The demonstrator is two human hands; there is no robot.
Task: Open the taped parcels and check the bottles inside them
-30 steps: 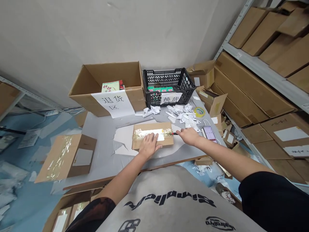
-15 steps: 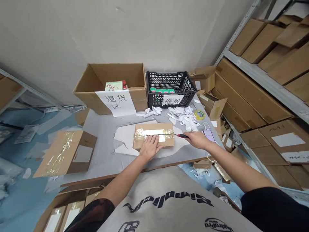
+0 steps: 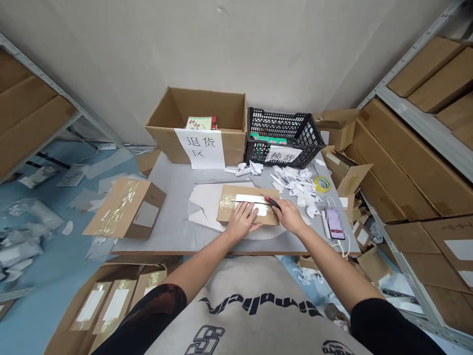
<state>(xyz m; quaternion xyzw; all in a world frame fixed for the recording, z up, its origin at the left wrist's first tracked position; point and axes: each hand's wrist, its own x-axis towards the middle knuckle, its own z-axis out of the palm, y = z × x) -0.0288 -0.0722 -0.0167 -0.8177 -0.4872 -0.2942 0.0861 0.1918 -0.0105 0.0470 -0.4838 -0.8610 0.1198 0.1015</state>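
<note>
A small cardboard box (image 3: 227, 217) sealed with clear tape lies on the torn white sheet (image 3: 199, 197) on the table. A white label (image 3: 247, 198) is stuck on its top, and a thin dark line runs along it. My left hand (image 3: 242, 222) rests flat on the front part of the box top, fingers stretched out and holding nothing. At the right end of the box, my right hand (image 3: 290, 215) is closed around a red and black utility knife (image 3: 272, 201). The knife tip points up and left, over the box top; whether it touches is unclear.
Behind stand a large carton (image 3: 232, 150) and a black plastic crate (image 3: 286, 123) holding small boxes. Paper scraps (image 3: 295, 182), a yellow tape roll (image 3: 322, 184) and a phone (image 3: 334, 222) lie to the right. A taped carton (image 3: 121, 207) sits at the table's left edge.
The view has swung, so things appear shifted right. My right hand has brought the knife further over the box, its tip turned up. My left hand stays on the box top.
</note>
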